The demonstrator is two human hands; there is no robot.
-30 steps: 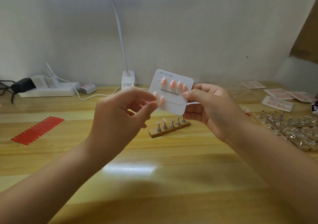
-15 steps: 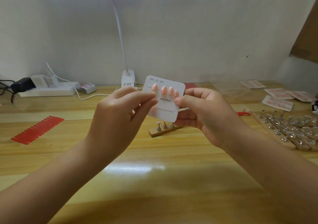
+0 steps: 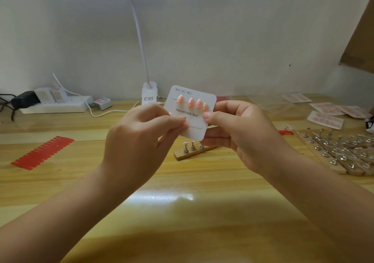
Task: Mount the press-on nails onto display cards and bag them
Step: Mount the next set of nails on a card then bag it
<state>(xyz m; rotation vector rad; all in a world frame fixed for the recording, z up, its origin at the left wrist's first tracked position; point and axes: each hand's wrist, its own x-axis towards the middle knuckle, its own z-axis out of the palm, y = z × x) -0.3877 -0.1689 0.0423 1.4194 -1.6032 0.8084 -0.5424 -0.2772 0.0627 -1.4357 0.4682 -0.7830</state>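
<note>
head view, left to right: the left hand [image 3: 139,141] has thumb and forefinger pinched together at the lower left edge of the display card [image 3: 191,119], on the card's lower line; whether a nail sits between those fingertips is hidden. the card is held up above the table [image 3: 182,212], face toward the camera, slightly tilted, its rows running left to right. four pink press-on nails [image 3: 192,103] sit along the upper row, the rightmost partly behind the right thumb. the right hand [image 3: 240,135] clamps the card's right edge, thumb in front and fingers behind. below and behind the card stands a wooden nail stand [image 3: 194,151].

the move ahead likely turns on the lower row: it looks bare apart from its left end, so the left hand is nearer to fill it while the right steadies the card.
</note>
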